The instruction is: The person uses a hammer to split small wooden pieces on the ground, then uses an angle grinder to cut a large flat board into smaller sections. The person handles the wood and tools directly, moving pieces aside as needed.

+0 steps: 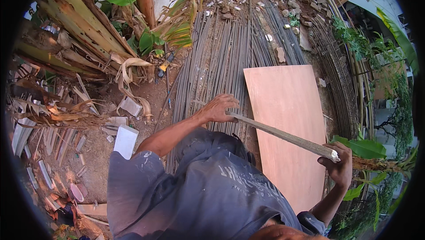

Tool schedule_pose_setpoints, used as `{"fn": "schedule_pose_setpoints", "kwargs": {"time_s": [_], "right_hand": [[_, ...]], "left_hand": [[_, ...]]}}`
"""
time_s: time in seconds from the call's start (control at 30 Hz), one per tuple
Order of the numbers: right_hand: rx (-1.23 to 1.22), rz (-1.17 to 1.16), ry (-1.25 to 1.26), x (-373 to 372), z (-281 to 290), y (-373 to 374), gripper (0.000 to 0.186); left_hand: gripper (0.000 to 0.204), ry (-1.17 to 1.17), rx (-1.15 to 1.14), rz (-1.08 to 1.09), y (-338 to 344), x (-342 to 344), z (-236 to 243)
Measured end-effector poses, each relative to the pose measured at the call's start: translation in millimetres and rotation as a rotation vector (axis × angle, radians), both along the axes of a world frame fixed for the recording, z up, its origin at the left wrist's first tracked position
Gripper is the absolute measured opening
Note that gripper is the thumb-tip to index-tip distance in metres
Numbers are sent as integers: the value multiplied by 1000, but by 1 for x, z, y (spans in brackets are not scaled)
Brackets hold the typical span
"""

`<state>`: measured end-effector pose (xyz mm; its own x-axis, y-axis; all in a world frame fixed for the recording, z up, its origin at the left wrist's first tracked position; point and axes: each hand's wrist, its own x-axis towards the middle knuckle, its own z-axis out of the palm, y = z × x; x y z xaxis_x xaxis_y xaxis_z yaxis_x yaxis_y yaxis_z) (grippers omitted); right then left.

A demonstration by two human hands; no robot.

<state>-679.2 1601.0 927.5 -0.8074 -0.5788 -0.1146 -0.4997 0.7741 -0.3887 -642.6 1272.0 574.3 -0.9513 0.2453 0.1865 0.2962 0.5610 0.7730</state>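
Note:
A long, thin grey square-edged bar slants in front of my body, its right end tipped with white. My left hand is closed over its far-left stretch, seen from the back, so the fingers are partly hidden. My right hand grips it close to the white-tipped end. Whether the bar is wood or metal is hard to tell. Beneath it lies a pale reddish plywood sheet, resting partly over long steel rods.
Banana plants rise at the far left, with a yellow-and-black tool on the soil beside them. A white block lies by my left elbow. Rubble covers the far ground. Wire mesh and greenery line the right.

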Motion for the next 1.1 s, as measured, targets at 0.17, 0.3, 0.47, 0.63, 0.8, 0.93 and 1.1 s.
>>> {"fn": "schedule_pose_setpoints", "kwargs": {"time_s": [0.17, 0.3, 0.47, 0.63, 0.8, 0.93, 1.1], "right_hand": [[-30, 120, -48, -105, -16, -35, 33], [-45, 180, -77, -209, -47, -61, 32], [-24, -8, -102, -346, -106, -80, 44], [-206, 26, 106, -459, -176, -99, 48], [-179, -125, -262, -522, -255, -69, 43], [-114, -130, -447, -542, -314, -58, 41], [-64, -185, -582, -539, -372, -65, 36]], "left_hand": [[33, -48, 251, 224, -18, -22, -12], [38, 58, 307, 580, -13, -54, -28], [35, 178, 119, 820, -35, -115, -33], [38, 165, -108, 1001, -66, -180, -26], [38, 256, -457, 1137, -85, -215, -18], [31, 90, -579, 1203, -101, -222, -7], [20, -13, -650, 1273, -132, -235, -13]]}}
